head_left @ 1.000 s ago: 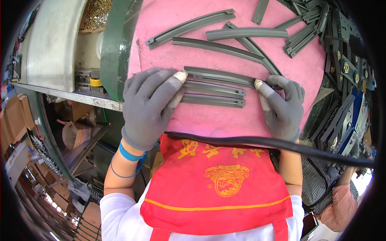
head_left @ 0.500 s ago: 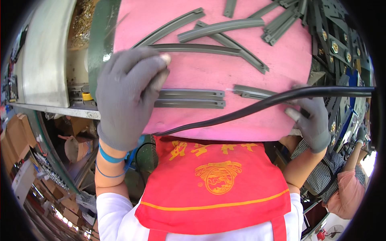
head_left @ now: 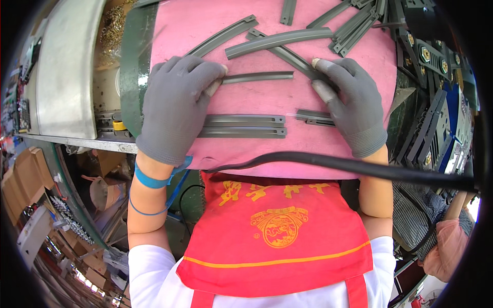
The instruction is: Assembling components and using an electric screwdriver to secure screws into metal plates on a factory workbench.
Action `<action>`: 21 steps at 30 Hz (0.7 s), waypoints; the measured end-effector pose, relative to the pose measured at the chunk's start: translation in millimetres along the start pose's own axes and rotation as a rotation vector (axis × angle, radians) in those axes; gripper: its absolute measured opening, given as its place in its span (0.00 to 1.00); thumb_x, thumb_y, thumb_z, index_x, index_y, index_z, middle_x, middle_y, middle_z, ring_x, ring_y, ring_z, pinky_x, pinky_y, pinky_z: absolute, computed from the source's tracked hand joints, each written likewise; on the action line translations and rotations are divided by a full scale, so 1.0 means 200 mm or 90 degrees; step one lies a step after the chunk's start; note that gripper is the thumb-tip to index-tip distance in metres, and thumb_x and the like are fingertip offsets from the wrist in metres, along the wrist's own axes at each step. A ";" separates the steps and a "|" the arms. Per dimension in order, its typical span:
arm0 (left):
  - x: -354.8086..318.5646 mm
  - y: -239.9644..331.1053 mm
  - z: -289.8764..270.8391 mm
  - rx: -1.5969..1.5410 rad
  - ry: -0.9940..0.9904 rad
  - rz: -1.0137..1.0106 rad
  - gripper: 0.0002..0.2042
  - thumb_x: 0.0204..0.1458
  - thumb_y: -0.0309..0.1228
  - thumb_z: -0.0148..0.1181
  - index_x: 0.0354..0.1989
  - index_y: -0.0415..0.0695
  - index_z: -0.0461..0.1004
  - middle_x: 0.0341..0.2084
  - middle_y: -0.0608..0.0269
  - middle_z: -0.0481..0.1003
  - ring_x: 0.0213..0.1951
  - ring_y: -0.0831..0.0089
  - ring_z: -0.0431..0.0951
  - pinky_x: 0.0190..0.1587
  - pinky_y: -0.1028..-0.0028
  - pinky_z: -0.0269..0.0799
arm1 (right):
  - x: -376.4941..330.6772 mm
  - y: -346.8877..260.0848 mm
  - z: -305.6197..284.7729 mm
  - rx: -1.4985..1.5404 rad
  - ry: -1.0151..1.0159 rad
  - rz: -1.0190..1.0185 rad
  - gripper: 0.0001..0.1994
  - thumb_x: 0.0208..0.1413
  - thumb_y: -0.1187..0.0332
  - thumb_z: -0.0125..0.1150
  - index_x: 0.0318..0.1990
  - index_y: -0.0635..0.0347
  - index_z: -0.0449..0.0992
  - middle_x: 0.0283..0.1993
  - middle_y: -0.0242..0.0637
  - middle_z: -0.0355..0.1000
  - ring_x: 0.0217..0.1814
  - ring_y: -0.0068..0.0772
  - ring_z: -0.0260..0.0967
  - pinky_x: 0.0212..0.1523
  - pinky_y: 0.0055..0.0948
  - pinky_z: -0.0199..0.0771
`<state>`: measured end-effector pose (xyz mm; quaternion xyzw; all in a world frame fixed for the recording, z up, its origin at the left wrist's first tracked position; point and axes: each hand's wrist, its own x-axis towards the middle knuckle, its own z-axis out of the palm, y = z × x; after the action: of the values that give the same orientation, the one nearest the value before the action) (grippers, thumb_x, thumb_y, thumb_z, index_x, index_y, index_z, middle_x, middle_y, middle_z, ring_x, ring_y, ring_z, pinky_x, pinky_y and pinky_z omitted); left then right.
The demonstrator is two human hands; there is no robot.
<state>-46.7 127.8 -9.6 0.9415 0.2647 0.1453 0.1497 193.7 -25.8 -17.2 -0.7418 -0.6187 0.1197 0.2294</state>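
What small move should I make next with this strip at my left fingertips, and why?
Probably bring your open right hand in to the free right end of the grey strip: your left hand holds its other end, and the right does not yet hold it.

I see a bare band of cloth (head_left: 257, 97) running between left hand (head_left: 177, 110) and right hand (head_left: 354, 100), room enough to slip through. The thin strip (head_left: 262, 77) bounds it beyond, paired strips (head_left: 244, 120) nearer. Crossed strips (head_left: 280, 42) clutter the far side; a cable (head_left: 318, 160) bars the front.
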 end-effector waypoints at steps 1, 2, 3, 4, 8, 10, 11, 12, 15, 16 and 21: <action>-0.02 0.00 -0.02 -0.013 -0.013 -0.009 0.07 0.49 0.25 0.65 0.37 0.45 0.80 0.31 0.60 0.78 0.36 0.59 0.76 0.40 0.65 0.70 | 0.00 0.01 0.01 0.013 0.003 0.013 0.15 0.53 0.75 0.65 0.49 0.59 0.79 0.40 0.42 0.74 0.41 0.40 0.74 0.44 0.31 0.73; -0.04 -0.01 -0.04 -0.026 -0.026 -0.019 0.06 0.49 0.25 0.65 0.36 0.45 0.81 0.30 0.60 0.78 0.35 0.59 0.76 0.40 0.65 0.70 | 0.00 0.01 0.02 0.029 0.001 0.014 0.15 0.53 0.75 0.65 0.49 0.60 0.79 0.40 0.41 0.74 0.40 0.39 0.74 0.43 0.31 0.73; -0.06 -0.02 -0.05 -0.043 -0.036 -0.031 0.06 0.49 0.25 0.65 0.36 0.45 0.81 0.30 0.60 0.77 0.35 0.59 0.75 0.39 0.64 0.69 | 0.00 0.02 0.02 0.052 0.005 0.014 0.15 0.54 0.76 0.64 0.49 0.60 0.79 0.39 0.41 0.74 0.40 0.37 0.74 0.43 0.30 0.73; -0.07 -0.03 -0.06 -0.042 -0.042 -0.038 0.06 0.49 0.26 0.66 0.36 0.45 0.81 0.29 0.60 0.77 0.34 0.59 0.75 0.38 0.64 0.69 | -0.01 0.02 0.01 0.096 0.007 0.030 0.13 0.54 0.79 0.62 0.48 0.63 0.79 0.38 0.40 0.74 0.38 0.33 0.74 0.41 0.28 0.72; -0.14 -0.06 -0.06 -0.035 -0.031 -0.050 0.06 0.49 0.26 0.66 0.36 0.45 0.82 0.28 0.61 0.76 0.33 0.60 0.75 0.37 0.65 0.68 | -0.03 0.01 -0.06 0.114 -0.061 0.083 0.08 0.54 0.75 0.60 0.42 0.59 0.79 0.34 0.41 0.72 0.38 0.45 0.72 0.39 0.36 0.71; -0.16 -0.07 -0.05 -0.031 -0.017 -0.051 0.07 0.49 0.27 0.66 0.37 0.45 0.82 0.28 0.61 0.76 0.33 0.60 0.74 0.37 0.65 0.68 | -0.03 0.00 -0.09 0.066 -0.073 0.116 0.07 0.54 0.74 0.61 0.41 0.59 0.79 0.34 0.41 0.72 0.37 0.45 0.72 0.39 0.37 0.70; -0.16 -0.07 -0.05 -0.035 -0.012 -0.056 0.07 0.49 0.27 0.66 0.37 0.45 0.82 0.29 0.61 0.76 0.33 0.60 0.74 0.37 0.65 0.68 | -0.02 0.00 -0.10 0.044 -0.091 0.153 0.07 0.54 0.74 0.61 0.40 0.59 0.79 0.35 0.40 0.72 0.37 0.45 0.71 0.39 0.37 0.70; -0.15 -0.06 -0.05 -0.041 -0.013 -0.066 0.07 0.49 0.27 0.66 0.37 0.45 0.82 0.29 0.61 0.76 0.33 0.60 0.74 0.37 0.66 0.68 | -0.02 -0.01 -0.10 0.034 -0.073 0.092 0.07 0.53 0.74 0.61 0.40 0.59 0.79 0.34 0.40 0.72 0.37 0.45 0.71 0.39 0.38 0.70; -0.10 0.00 -0.05 -0.160 0.016 -0.083 0.12 0.48 0.29 0.68 0.42 0.45 0.81 0.31 0.60 0.76 0.35 0.59 0.75 0.40 0.64 0.68 | 0.02 -0.01 -0.06 0.020 -0.046 -0.008 0.07 0.53 0.74 0.61 0.40 0.58 0.79 0.34 0.39 0.72 0.37 0.44 0.71 0.39 0.38 0.70; -0.06 0.03 -0.04 -0.146 0.021 -0.072 0.13 0.47 0.29 0.68 0.43 0.45 0.80 0.32 0.59 0.76 0.36 0.59 0.75 0.41 0.64 0.69 | 0.03 -0.01 -0.03 0.018 -0.035 -0.034 0.07 0.53 0.73 0.61 0.41 0.57 0.79 0.34 0.38 0.72 0.37 0.44 0.71 0.39 0.38 0.70; 0.13 0.11 0.06 -0.038 -0.033 -0.040 0.18 0.47 0.27 0.66 0.49 0.46 0.77 0.39 0.57 0.77 0.40 0.55 0.76 0.43 0.61 0.70 | 0.09 -0.03 0.04 0.000 -0.025 -0.104 0.08 0.53 0.73 0.61 0.41 0.56 0.79 0.35 0.37 0.73 0.40 0.43 0.72 0.41 0.38 0.70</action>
<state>-10.8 122.1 -7.1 0.9314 0.2855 0.1237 0.1888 188.1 -6.3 -19.9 -0.6864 -0.6814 0.1153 0.2264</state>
